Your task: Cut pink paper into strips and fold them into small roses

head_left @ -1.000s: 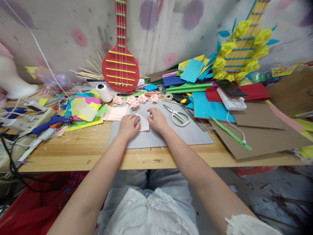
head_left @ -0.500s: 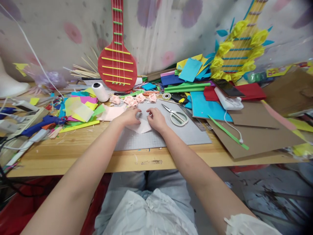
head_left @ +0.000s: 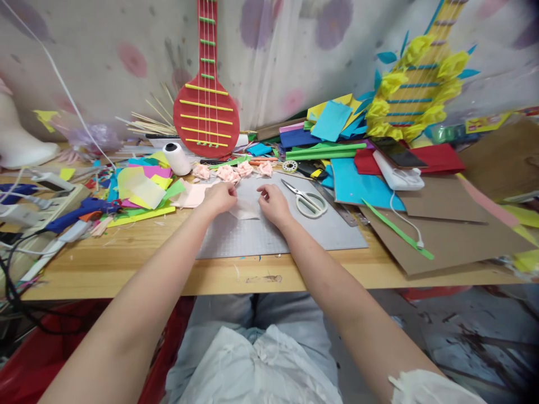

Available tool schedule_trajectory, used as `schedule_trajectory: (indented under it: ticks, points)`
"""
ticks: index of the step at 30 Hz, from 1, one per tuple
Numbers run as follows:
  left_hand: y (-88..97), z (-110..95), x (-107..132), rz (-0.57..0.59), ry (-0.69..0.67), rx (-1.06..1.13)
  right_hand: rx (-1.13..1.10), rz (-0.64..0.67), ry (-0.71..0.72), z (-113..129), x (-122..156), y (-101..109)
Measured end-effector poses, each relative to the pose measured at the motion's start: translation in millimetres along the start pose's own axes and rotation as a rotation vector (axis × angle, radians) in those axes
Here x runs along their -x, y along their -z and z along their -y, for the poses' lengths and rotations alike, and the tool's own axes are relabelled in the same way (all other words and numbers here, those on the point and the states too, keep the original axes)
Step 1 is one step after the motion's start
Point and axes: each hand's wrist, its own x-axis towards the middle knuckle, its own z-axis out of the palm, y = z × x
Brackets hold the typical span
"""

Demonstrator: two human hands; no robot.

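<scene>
Over the grey cutting mat (head_left: 236,244), my left hand (head_left: 220,198) has its thumb and fingers pinched on a sheet of pale pink paper (head_left: 247,211). Facing it across a small gap, my right hand (head_left: 273,204) is loosely curled, its fingers apart, close to the sheet's right edge. Several pink crinkled paper flowers (head_left: 228,173) lie in a row just beyond the hands. More pale pink paper (head_left: 191,194) lies beside my left wrist. Scissors with pale green handles (head_left: 310,205) rest on the mat right of my right hand.
Behind the flowers stand a thread spool (head_left: 177,159) and a red paper lute (head_left: 206,119). A yellow flowered instrument (head_left: 412,92) leans back right. Left are coloured paper scraps (head_left: 141,188), a blue glue gun (head_left: 80,214) and a power strip (head_left: 63,196). Brown cardboard (head_left: 458,235) lies right.
My left hand has closed into a pinch and the pink sheet has shifted up and away from the mat's front. The right hand stays nearly in place. The view has shifted slightly.
</scene>
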Motion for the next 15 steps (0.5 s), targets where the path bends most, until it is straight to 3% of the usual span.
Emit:
schedule_trajectory:
  ticks: [5,10,15]
  points:
    - [-4.2,2,7,-0.23,0.084,0.386,-0.037,-0.046,-0.005,2,-1,3]
    - [-25.9,-5,11,-0.269,0.321,0.958,-0.042,-0.043,0.007,5,-1,6]
    - [-42.3,-9,12,-0.347,0.424,1.029,0.041,0.034,0.086,10,3,10]
